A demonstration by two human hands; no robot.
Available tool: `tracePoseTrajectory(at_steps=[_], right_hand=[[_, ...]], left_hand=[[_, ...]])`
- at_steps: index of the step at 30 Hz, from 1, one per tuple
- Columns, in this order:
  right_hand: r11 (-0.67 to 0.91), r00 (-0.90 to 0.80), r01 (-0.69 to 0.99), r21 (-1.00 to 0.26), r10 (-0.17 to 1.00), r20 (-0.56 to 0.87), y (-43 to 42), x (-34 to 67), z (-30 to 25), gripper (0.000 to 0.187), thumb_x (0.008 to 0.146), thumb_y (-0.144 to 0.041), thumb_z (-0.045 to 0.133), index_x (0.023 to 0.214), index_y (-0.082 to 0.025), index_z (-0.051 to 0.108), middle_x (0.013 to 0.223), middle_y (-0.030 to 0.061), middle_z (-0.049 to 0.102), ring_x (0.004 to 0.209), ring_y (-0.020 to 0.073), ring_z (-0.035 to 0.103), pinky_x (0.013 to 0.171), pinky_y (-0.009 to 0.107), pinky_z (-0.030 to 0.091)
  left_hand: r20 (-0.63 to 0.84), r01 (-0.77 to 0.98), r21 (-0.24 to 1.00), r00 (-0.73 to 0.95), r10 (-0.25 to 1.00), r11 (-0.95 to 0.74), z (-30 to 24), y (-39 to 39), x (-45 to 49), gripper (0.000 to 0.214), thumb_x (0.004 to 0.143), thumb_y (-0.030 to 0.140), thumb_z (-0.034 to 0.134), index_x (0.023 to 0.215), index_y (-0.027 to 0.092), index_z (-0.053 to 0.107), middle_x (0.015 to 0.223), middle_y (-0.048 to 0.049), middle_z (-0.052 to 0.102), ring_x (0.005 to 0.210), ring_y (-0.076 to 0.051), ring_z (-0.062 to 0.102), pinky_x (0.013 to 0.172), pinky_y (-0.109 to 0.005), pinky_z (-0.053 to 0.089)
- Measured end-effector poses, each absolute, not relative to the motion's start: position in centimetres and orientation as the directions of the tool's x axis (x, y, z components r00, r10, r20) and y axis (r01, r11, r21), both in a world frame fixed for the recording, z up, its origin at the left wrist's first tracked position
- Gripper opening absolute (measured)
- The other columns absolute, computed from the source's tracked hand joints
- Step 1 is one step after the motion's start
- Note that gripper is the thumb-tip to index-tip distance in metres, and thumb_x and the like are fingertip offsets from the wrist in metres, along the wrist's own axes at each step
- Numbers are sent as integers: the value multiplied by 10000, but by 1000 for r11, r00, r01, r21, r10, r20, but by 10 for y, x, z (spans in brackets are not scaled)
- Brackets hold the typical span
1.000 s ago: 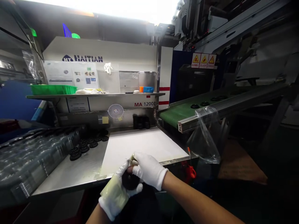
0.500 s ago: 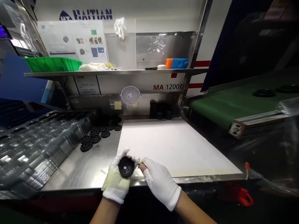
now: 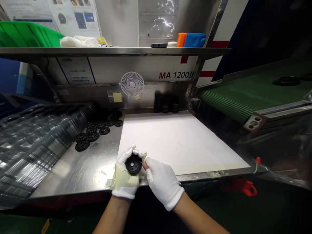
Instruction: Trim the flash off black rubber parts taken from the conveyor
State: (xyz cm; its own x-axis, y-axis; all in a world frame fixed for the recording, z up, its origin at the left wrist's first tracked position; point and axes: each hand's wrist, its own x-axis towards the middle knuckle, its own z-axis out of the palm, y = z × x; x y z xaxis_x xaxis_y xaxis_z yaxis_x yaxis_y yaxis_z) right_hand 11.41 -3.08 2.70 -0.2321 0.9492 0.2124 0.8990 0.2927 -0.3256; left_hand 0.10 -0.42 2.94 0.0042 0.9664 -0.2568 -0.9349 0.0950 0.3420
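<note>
In my gloved left hand [image 3: 125,180] is a round black plastic wheel-like part [image 3: 133,164], gripped by the edge with its holed face towards me. My right hand [image 3: 162,178], also in a white glove, is pinched close against the part's right rim. A bare thumb tip shows through the glove. Something thin and pointed seems to stick out of that pinch, too small to name. Both hands are over the front edge of the metal table [image 3: 63,175]. To their left, several similar black round parts [image 3: 93,136] lie in stacks.
A white sheet [image 3: 170,139] covers the table's middle. Clear plastic trays [image 3: 36,146] are piled at left. Behind are a small fan [image 3: 132,84] and a shelf [image 3: 122,50] with a green bin [image 3: 29,34]. A green conveyor [image 3: 234,97] runs at right; red-handled tool [image 3: 248,188] below.
The view has tipped down and come closer to the table. My right hand has moved in, its pinch now touching the round part's rim. My left hand keeps its hold.
</note>
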Motion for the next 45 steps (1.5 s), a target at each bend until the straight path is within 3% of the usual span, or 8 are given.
tracePoseTrajectory(at_steps=[8,12,18,24,29,34,37,45], right_hand=[[262,-199,881,-394,961,192,-46,99,14,281,952,-336,316,804,-230,530,743,-6,650,634,155,577,548,314,206],[284,-215,856,-432,956,202,-41,103,15,233,947,-316,349,850,-228,542,811,-8,655,681,149,577,577,298,249],[295,-219,870,-395,949,225,-31,107,16,184,944,-282,364,859,-224,517,809,-13,618,695,147,561,599,291,273],[266,-198,909,-322,953,229,-35,95,13,186,941,-281,352,849,-244,509,759,-23,612,641,157,558,567,313,233],[256,-187,895,-364,958,215,-43,84,8,196,938,-279,345,851,-250,518,753,-26,620,627,157,563,563,314,243],[257,-180,889,-379,957,228,-37,90,6,184,939,-284,355,913,-253,534,795,-22,641,671,163,588,577,312,264],[227,-162,906,-358,966,203,-33,96,6,189,939,-273,360,980,-244,542,857,0,653,737,177,608,604,313,274],[189,-123,911,-367,973,196,-42,85,5,165,921,-256,386,857,-246,537,729,-21,619,606,159,558,548,305,238]], left_hand=[[-270,-928,371,-118,956,-10,21,-1,0,149,759,86,560,877,122,643,760,-47,611,761,-140,611,842,-354,535],[-296,-881,433,59,953,189,21,-4,-13,282,756,153,537,1017,116,636,1018,-149,634,934,-272,619,786,-445,544],[-242,-926,350,59,969,144,23,-3,-21,178,725,108,556,876,99,650,682,-56,568,663,-150,568,656,-296,529],[-289,-949,309,-32,957,61,23,7,-12,86,733,104,631,818,97,625,663,-20,542,641,-114,542,641,-256,522],[-270,-941,335,-147,952,-50,17,12,-12,110,740,86,602,846,109,623,658,-6,547,636,-98,549,695,-268,535],[-267,-898,424,-3,964,115,15,8,-19,294,730,128,507,998,105,624,814,-105,628,768,-219,619,698,-391,552],[-283,-902,393,68,957,181,16,7,-20,286,706,120,505,965,103,623,700,-71,594,654,-178,588,639,-337,540],[-323,-930,349,-7,946,112,17,9,-14,87,735,115,607,822,112,605,622,-15,542,612,-129,544,655,-283,527]])
